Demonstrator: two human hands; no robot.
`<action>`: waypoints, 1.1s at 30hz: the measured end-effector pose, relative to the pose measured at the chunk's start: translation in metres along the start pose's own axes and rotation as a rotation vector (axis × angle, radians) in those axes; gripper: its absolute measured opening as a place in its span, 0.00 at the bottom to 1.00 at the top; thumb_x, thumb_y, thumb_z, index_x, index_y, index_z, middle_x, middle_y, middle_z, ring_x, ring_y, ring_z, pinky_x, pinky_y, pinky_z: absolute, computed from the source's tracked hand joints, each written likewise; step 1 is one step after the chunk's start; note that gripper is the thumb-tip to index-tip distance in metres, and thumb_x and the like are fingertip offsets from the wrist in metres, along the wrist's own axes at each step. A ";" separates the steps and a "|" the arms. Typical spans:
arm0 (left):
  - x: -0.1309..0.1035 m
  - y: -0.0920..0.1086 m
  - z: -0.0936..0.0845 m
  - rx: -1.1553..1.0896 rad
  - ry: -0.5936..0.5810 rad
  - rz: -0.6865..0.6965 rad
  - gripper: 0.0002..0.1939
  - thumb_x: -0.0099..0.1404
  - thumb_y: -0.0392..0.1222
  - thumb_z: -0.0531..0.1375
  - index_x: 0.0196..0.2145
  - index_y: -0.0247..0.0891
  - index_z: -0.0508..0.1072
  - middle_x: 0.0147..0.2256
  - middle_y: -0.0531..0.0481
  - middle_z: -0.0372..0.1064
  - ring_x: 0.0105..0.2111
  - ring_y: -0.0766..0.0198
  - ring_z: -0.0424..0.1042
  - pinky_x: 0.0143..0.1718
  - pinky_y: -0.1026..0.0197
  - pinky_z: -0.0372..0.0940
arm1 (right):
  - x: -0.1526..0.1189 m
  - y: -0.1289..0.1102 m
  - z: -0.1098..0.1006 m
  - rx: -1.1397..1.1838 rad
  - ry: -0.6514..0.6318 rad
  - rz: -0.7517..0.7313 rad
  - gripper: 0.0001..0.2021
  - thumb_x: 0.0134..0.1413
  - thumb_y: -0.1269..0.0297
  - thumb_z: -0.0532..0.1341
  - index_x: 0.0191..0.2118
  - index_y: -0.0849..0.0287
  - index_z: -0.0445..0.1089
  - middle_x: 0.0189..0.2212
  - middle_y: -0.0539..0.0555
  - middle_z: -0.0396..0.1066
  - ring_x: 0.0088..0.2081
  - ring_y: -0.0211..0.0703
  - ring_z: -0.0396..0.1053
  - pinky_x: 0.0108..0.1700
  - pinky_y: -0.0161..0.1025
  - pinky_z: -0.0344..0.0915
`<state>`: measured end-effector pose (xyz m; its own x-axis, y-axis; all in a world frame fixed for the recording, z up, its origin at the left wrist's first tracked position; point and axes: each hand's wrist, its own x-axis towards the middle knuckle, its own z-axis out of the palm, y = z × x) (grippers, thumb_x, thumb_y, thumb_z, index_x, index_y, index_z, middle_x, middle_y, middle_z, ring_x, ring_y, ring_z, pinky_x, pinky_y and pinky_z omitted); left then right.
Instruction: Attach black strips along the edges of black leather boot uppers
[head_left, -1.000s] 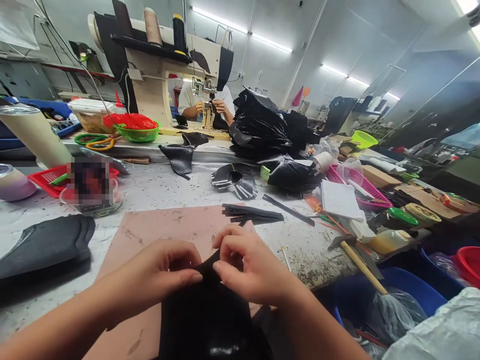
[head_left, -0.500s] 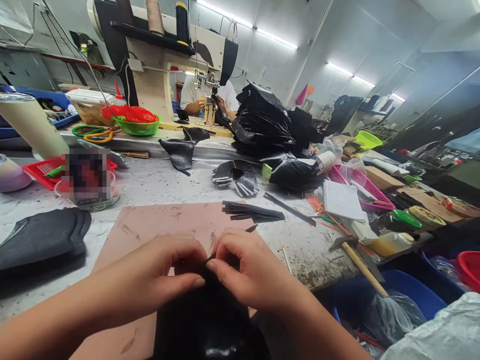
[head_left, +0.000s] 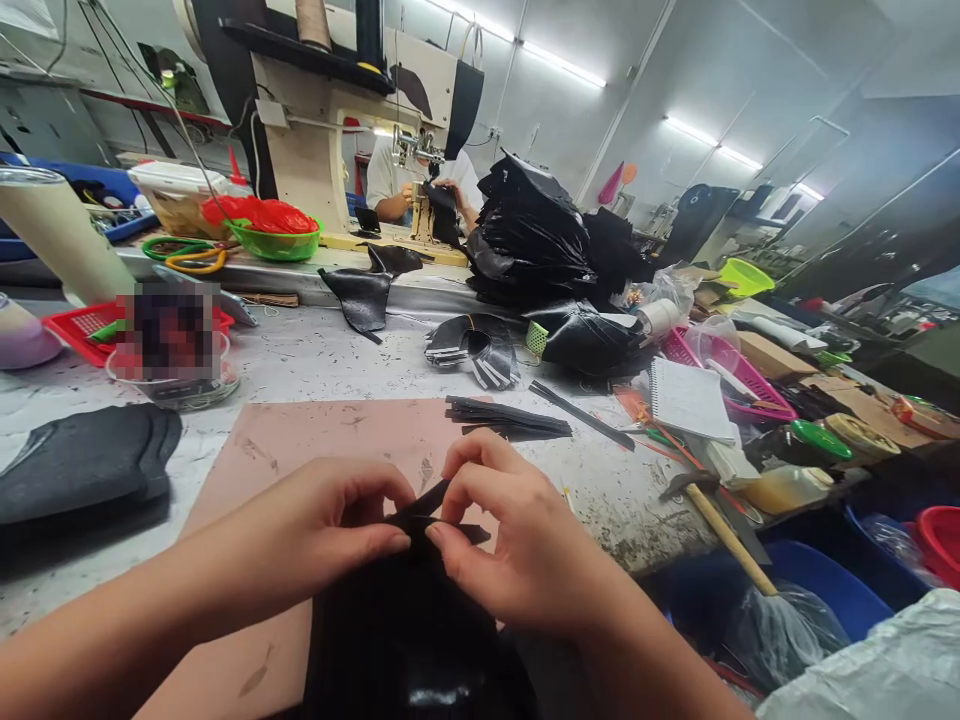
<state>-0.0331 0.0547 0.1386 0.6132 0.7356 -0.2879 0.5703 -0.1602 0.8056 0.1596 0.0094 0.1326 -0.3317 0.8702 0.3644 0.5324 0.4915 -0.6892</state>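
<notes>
A glossy black leather piece [head_left: 397,640] lies in front of me, its lower part running out of view. At its top edge is a narrow black strip [head_left: 429,497], slanting up to the right. My left hand [head_left: 345,515] is closed, thumb and fingers pinching the leather's top edge where the strip meets it. The fingers of my right hand [head_left: 517,530] are closed on the strip, with the thumb tip low against the leather's edge. A dark pointed end shows beneath the right fingers. Under the work is a pinkish board [head_left: 300,440].
Loose black strips [head_left: 510,418] lie beyond my right hand, with a strip roll [head_left: 442,345] behind. Stacked dark pieces [head_left: 90,465] sit left. A hammer [head_left: 720,525] overhangs the right edge above a blue bin [head_left: 810,570]. Across the bench a person works at a sewing machine [head_left: 300,140].
My right hand has shifted slightly right and up, its fingers lifting. More of the narrow strip now shows between the hands. My left hand stays nearly in place. The view has tilted slightly.
</notes>
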 end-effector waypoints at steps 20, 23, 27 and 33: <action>-0.002 0.000 -0.004 0.030 -0.053 0.057 0.11 0.55 0.45 0.56 0.34 0.39 0.74 0.21 0.56 0.59 0.23 0.68 0.57 0.24 0.67 0.53 | 0.002 0.004 0.004 0.005 -0.034 -0.065 0.07 0.46 0.73 0.57 0.24 0.58 0.58 0.27 0.50 0.67 0.30 0.37 0.64 0.33 0.34 0.60; -0.002 0.001 -0.005 0.071 -0.101 0.087 0.09 0.54 0.44 0.57 0.32 0.39 0.72 0.23 0.56 0.62 0.25 0.67 0.60 0.26 0.66 0.55 | 0.002 0.002 0.004 -0.021 -0.038 -0.041 0.07 0.45 0.73 0.57 0.24 0.58 0.58 0.25 0.49 0.66 0.28 0.36 0.62 0.31 0.34 0.58; -0.002 0.003 -0.001 0.028 -0.021 0.097 0.09 0.55 0.45 0.56 0.27 0.37 0.71 0.25 0.54 0.66 0.28 0.65 0.63 0.29 0.66 0.57 | 0.003 -0.002 0.000 -0.028 -0.085 -0.036 0.06 0.46 0.72 0.58 0.25 0.58 0.59 0.25 0.49 0.64 0.29 0.36 0.62 0.30 0.33 0.57; -0.003 0.002 0.001 -0.029 0.085 0.054 0.13 0.54 0.48 0.55 0.28 0.36 0.72 0.20 0.54 0.61 0.22 0.67 0.58 0.22 0.66 0.52 | 0.005 0.003 -0.002 0.061 -0.164 -0.040 0.06 0.47 0.72 0.58 0.26 0.58 0.58 0.33 0.51 0.64 0.35 0.37 0.63 0.40 0.35 0.61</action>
<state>-0.0330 0.0511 0.1409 0.5934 0.7798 -0.1996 0.5211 -0.1831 0.8336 0.1616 0.0153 0.1336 -0.4765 0.8304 0.2887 0.4694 0.5179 -0.7151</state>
